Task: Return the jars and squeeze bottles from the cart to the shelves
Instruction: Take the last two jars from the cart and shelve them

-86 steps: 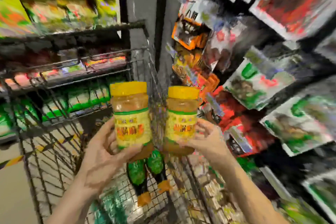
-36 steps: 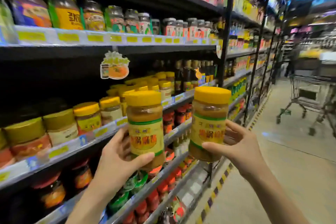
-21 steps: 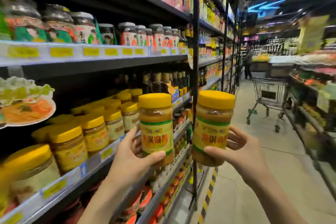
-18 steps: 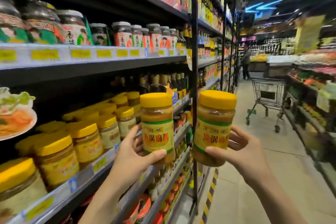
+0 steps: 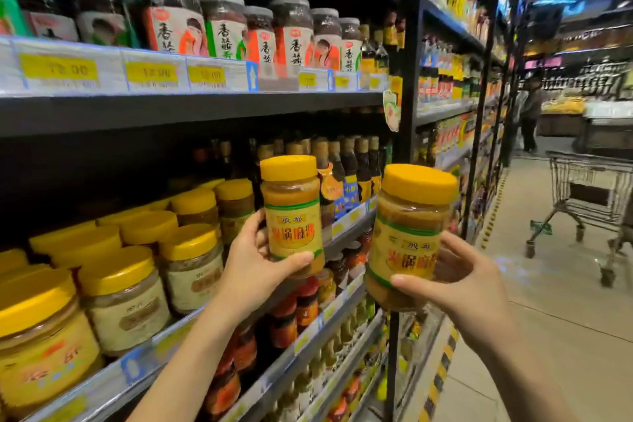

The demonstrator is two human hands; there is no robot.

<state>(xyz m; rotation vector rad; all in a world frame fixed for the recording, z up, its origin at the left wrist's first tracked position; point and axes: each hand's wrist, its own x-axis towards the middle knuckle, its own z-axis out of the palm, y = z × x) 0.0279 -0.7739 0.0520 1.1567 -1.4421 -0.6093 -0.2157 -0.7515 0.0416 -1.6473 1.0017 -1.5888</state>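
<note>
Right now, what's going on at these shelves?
A person stands at a shop aisle with a yellow-lidded jar in each hand. The left grip holds the left jar and the right grip holds the right jar, the right one tilted a little. Both are in the air in front of the middle shelf, where matching jars stand. Neither is set down yet. A cart stands further along the aisle.

The dark jars [image 5: 291, 41] on the upper shelf [image 5: 205, 106] bear "香菇". A yellow price tag [image 5: 58, 67] reads about "12.00". The left jar [image 5: 293, 216] and the right jar [image 5: 409, 240] show "火锅麻酱", partly blurred.
</note>
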